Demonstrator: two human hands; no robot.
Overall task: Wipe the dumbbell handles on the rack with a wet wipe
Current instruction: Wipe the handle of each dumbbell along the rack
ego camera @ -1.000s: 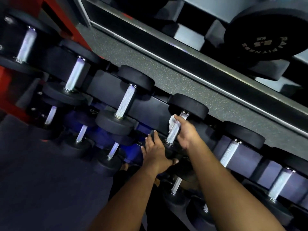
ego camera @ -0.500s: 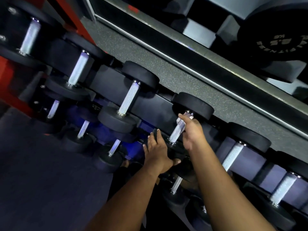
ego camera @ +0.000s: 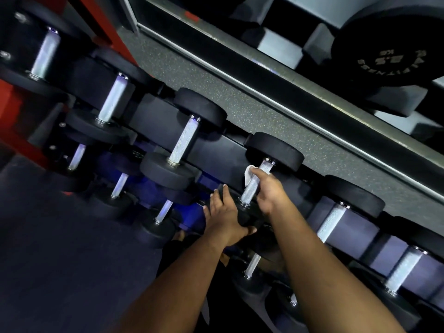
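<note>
Black dumbbells with knurled silver handles lie in rows on a dark rack (ego camera: 153, 121). My right hand (ego camera: 269, 191) curls round the handle (ego camera: 251, 188) of the middle dumbbell on the top row. A white wet wipe (ego camera: 248, 175) is wrapped between the fingers and the metal, and its corner sticks out to the left. My left hand (ego camera: 223, 212) rests with straight fingers on that dumbbell's near black head (ego camera: 243, 213), thumb under its edge. The far head (ego camera: 274, 151) is free.
Neighbouring dumbbells lie on both sides: one handle (ego camera: 183, 140) to the left, another (ego camera: 332, 222) to the right. A lower row (ego camera: 164, 211) sits beneath. Behind the rack runs speckled grey flooring (ego camera: 240, 104) and a mirror edge. A red frame (ego camera: 9, 109) stands far left.
My right hand with the wipe slid up the handle toward the far head, then back down toward the middle. My left hand stayed on the near head.
</note>
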